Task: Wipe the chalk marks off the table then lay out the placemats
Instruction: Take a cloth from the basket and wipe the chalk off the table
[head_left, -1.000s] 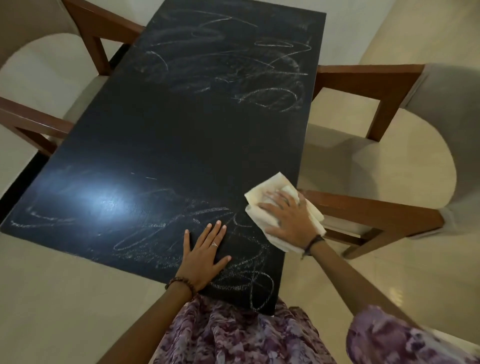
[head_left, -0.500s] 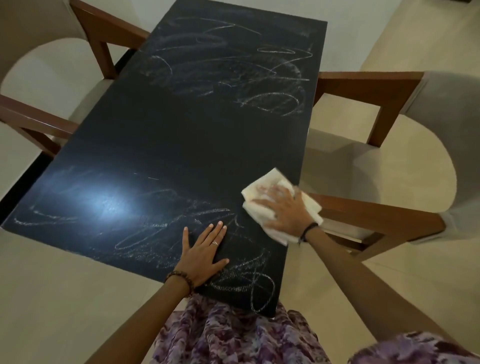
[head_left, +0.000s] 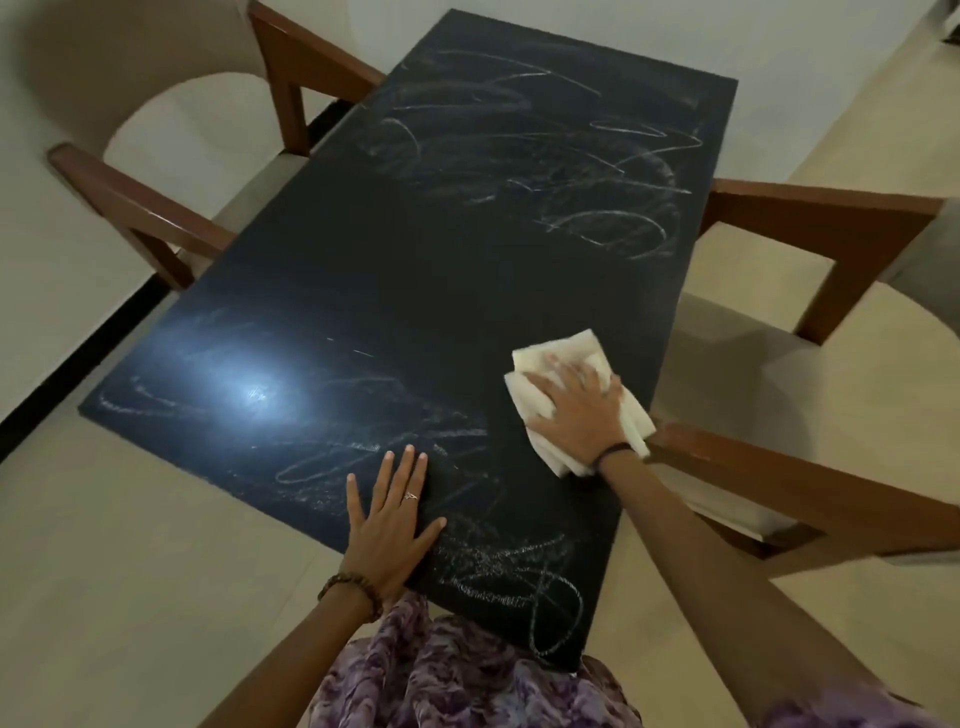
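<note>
Pressing a folded cream cloth (head_left: 550, 374) flat with spread fingers, the right hand (head_left: 582, 415) sits near the right edge of the black tabletop (head_left: 415, 291). The left hand (head_left: 389, 525) lies palm-down, fingers straight, at the near edge. Chalk marks (head_left: 545, 171) cover the far end and near corner. 2 wooden chairs (head_left: 831, 270) flank it.

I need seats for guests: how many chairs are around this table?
2. One chair is on the left of the table, the other chair on its right. Others may be out of view.
</note>
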